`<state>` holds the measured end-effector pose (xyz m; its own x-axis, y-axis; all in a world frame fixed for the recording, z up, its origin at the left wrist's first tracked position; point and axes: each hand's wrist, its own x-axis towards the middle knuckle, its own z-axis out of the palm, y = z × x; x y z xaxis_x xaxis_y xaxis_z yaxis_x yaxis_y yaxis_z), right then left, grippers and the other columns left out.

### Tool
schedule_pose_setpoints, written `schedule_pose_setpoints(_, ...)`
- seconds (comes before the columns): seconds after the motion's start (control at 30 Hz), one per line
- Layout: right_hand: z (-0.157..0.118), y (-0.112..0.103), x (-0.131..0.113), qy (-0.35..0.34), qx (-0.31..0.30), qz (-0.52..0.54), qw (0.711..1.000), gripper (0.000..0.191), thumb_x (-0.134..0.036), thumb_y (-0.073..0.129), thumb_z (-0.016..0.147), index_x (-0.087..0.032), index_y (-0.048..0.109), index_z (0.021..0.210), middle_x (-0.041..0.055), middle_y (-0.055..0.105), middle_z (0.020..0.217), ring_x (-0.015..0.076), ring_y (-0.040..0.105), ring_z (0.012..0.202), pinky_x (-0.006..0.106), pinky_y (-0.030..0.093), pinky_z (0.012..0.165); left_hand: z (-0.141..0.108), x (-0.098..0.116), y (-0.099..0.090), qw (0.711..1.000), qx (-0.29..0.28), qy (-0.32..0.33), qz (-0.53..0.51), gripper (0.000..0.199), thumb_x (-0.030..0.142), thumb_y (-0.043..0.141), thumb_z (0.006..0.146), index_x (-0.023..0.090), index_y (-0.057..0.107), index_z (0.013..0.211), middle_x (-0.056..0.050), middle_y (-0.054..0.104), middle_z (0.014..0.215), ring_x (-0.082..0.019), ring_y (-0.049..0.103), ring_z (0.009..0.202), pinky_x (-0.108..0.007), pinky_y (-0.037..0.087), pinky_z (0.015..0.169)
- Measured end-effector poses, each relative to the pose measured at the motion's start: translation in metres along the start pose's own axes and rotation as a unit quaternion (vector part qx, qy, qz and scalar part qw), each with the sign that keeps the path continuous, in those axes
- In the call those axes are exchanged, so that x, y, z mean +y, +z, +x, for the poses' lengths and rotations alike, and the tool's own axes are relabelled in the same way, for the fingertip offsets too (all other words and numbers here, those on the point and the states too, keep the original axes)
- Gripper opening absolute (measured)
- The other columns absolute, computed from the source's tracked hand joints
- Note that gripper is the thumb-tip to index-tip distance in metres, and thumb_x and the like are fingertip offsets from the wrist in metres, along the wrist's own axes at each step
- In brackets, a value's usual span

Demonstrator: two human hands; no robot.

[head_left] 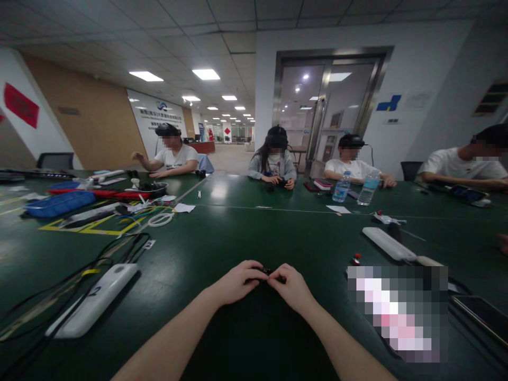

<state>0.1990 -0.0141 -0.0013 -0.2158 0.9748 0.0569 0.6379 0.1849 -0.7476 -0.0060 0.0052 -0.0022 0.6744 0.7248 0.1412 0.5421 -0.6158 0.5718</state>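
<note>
A small dark object [266, 272] is held low over the green table [222, 238], near the table's front edge. My left hand [243, 281] pinches it from the left, fingers closed. From the right, my right hand [290, 286] has its thumb and index finger closed on the same object. The fingertips of both hands almost meet, and they cover much of the object, so its exact shape is unclear.
A white power strip [95, 301] with black cables lies at the left, a blue tray [61, 203] beyond. At the right are a blurred-out device [397, 312], a phone [482, 317], another power strip [389, 243] and water bottles [341, 188]. Several people sit opposite.
</note>
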Motion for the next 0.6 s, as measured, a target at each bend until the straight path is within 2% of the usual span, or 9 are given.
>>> schedule_pose_setpoints(0.3,-0.002,-0.003,-0.003,0.017,-0.007,-0.001,1.0,0.016,-0.032,0.058,0.078,-0.023,0.071,0.078,0.0025,0.061,0.092,0.018,0.056,0.087,0.031,0.043,0.077,0.0,-0.002,-0.001,1.0,-0.006,-0.004,-0.001,0.035,0.017,0.051,0.085,0.033,0.061,0.115,0.0,0.045,0.133,-0.02,0.042,0.123,-0.038,0.034,0.104)
schedule_pose_setpoints(0.5,-0.006,-0.007,-0.007,-0.039,0.012,-0.097,0.994,0.016,-0.033,0.057,0.08,-0.028,0.072,0.084,0.0029,0.062,0.09,0.0205,0.054,0.089,0.036,0.041,0.08,0.001,-0.003,0.002,0.999,-0.001,0.012,0.045,0.037,0.018,0.049,0.086,0.034,0.059,0.118,0.0,0.045,0.134,-0.019,0.041,0.122,-0.036,0.034,0.104)
schedule_pose_setpoints(0.6,-0.006,-0.012,-0.001,-0.017,0.024,-0.086,0.996,0.02,-0.036,0.055,0.081,-0.027,0.071,0.089,0.0037,0.061,0.093,0.0208,0.054,0.091,0.036,0.042,0.08,0.001,-0.012,-0.005,0.996,0.024,-0.017,0.085,0.038,0.023,0.046,0.087,0.034,0.057,0.121,-0.001,0.047,0.132,-0.019,0.044,0.12,-0.036,0.035,0.102)
